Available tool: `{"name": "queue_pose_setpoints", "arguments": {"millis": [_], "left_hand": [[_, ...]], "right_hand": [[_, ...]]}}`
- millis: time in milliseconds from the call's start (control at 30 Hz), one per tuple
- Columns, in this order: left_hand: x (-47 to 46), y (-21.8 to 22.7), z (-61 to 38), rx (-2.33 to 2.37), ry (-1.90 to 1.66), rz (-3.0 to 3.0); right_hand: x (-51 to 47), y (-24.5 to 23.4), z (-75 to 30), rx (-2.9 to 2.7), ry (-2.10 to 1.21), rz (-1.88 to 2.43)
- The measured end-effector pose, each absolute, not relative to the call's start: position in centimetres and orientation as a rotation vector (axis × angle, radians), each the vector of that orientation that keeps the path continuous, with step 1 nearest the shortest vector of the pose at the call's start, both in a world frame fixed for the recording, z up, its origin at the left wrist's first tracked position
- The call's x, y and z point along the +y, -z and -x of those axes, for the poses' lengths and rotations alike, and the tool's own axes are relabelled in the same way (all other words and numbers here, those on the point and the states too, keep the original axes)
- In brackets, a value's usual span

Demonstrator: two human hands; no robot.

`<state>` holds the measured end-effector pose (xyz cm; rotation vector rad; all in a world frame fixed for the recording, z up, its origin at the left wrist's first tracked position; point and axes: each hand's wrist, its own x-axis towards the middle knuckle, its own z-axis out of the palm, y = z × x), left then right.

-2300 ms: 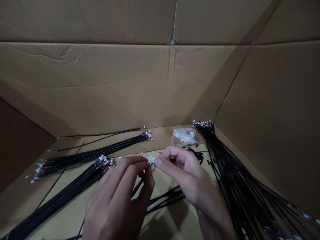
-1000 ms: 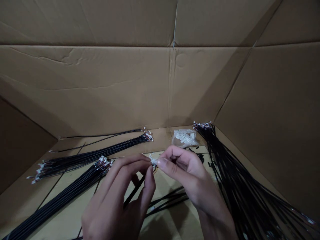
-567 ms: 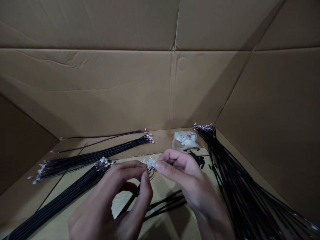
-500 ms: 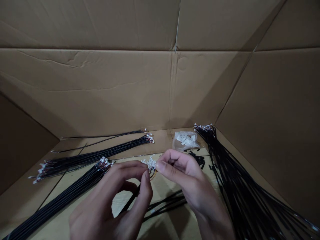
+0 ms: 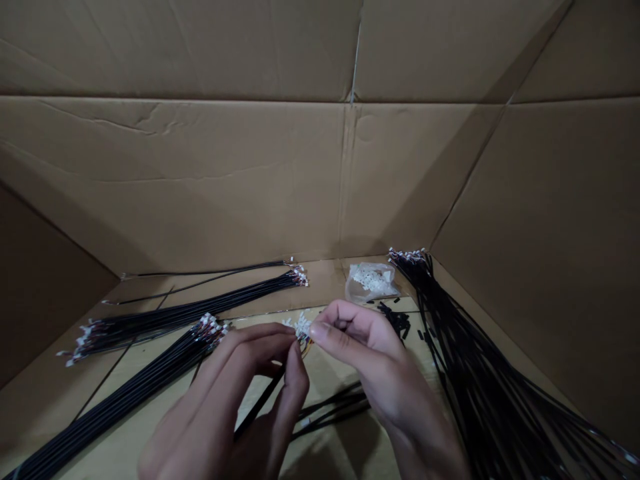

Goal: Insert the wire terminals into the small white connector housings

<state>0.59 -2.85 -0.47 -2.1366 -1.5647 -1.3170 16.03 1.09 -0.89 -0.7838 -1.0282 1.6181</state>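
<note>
nearby, cable bundles [image 5: 165,317] and connector bag [image 5: 371,281] flank both hands [image 5: 300,373].

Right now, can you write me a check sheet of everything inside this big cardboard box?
Surface: brown cardboard floor, flat.
Job's things: thin black cable tipped with small white connectors, between both hands.
Clutter: clear plastic bag of white connectors; short black tube bits beside it.
Fingers: left hand pinches the thin black cable; right hand pinches the small white connectors.
Cables: black cable bundles at left, big black cable heap at right, loose black cables under the hands.
Surroundings: creased brown cardboard walls all around.
</note>
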Motion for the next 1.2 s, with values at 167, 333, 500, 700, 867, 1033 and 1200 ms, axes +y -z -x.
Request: {"name": "queue_pose_setpoints", "arguments": {"millis": [167,333,500,700,867,1033,1200], "left_hand": [[-2.9,0.8,-0.4,-1.535,1.205,2.122],[-2.6,0.0,-1.0,-1.481,1.136,2.181],[-2.4,-0.4,-1.6,-1.437,1.143,2.144],[-2.4,-0.3,-1.6,-1.388,1.068,2.140],[-2.7,0.1,-1.3,-1.364,1.074,2.104],[-2.6,0.2,-1.3,-1.358,1.041,2.102],[-2.6,0.2,-0.9,-1.362,1.021,2.084]], "right_hand": [[1.3,1.0,-15.8,-1.019,-1.628,0.773],[1.2,0.7,-16.1,-1.107,-1.602,0.808],[1.0,0.2,-16.4,-1.208,-1.511,0.922],[1.0,0.1,-16.3,-1.184,-1.529,0.971],[1.1,0.2,-16.1,-1.115,-1.539,1.005],[1.3,0.3,-15.8,-1.092,-1.561,0.961],[1.3,0.5,-15.7,-1.118,-1.565,0.929]]}}
